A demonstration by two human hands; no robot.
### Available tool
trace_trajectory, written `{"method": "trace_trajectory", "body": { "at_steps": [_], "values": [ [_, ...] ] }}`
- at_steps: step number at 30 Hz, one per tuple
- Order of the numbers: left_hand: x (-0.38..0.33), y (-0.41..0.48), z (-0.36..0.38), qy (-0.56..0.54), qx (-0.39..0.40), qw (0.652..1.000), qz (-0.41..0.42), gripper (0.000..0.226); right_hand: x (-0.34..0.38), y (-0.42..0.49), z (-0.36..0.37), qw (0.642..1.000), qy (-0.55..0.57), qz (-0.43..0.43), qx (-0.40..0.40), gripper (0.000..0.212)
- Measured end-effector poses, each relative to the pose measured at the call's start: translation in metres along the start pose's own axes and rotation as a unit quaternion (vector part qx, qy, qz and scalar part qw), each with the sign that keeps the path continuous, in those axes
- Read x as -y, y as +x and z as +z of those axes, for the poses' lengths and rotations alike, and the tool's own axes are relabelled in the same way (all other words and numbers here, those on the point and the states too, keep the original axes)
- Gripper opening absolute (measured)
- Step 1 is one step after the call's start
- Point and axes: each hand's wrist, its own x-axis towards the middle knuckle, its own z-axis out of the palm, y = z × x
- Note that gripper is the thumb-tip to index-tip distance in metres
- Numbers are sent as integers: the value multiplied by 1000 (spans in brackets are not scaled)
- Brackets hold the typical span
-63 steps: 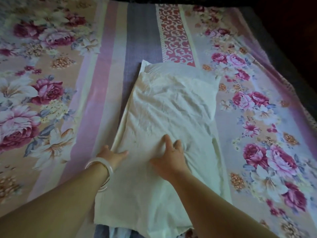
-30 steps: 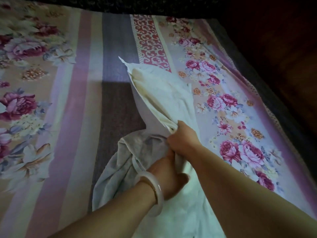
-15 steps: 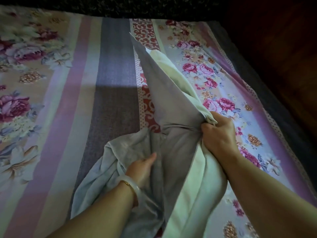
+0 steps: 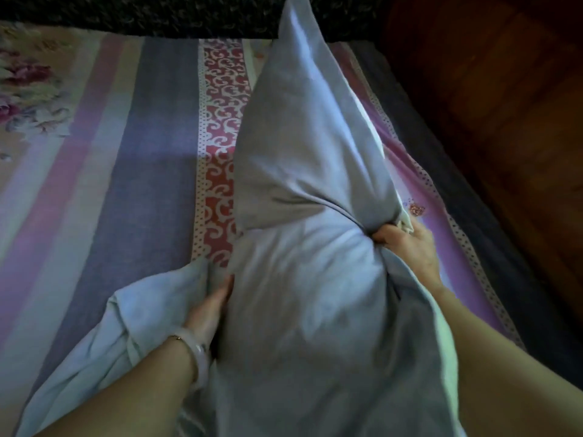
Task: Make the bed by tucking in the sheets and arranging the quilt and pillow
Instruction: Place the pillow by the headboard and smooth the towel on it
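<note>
Grey pillow [image 4: 315,222] stands on end, raised over striped floral bed sheet [image 4: 151,152]. Right hand [image 4: 407,250]: fingers curled, pinching the pillow's right edge. Left hand [image 4: 208,310], bracelet [image 4: 198,351] at wrist: fingers straight, pressed between pillow and bunched grey cloth [image 4: 142,310].

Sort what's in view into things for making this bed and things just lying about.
For the job: pillow, gripped by the right hand; left hand against it; striped sheet.
Lying about: bracelet on the left wrist; wooden surface at right; dark fabric at top.
</note>
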Motion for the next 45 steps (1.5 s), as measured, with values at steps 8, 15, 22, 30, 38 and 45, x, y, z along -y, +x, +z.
{"method": "trace_trajectory", "body": {
  "at_steps": [8,15,22,30,38,45],
  "values": [
    [75,32,48,222,38,974,-37,118,-141,46,-76,930,-280,181,154,14],
    [79,21,66,117,40,991,-58,86,-164,33,-66,984,-114,121,64,56],
    [76,13,76,52,41,993,-94,65,-164,18,-29,890,-426,4,161,94],
    [87,20,74,261,-112,958,-27,106,-183,10,-11,847,-511,10,146,73],
    [98,22,59,473,-123,870,-71,117,-217,-12,-1,829,-545,-16,125,66],
    [94,26,-2,566,-212,796,28,54,-217,-12,6,818,-561,-2,130,65]
  ]
}}
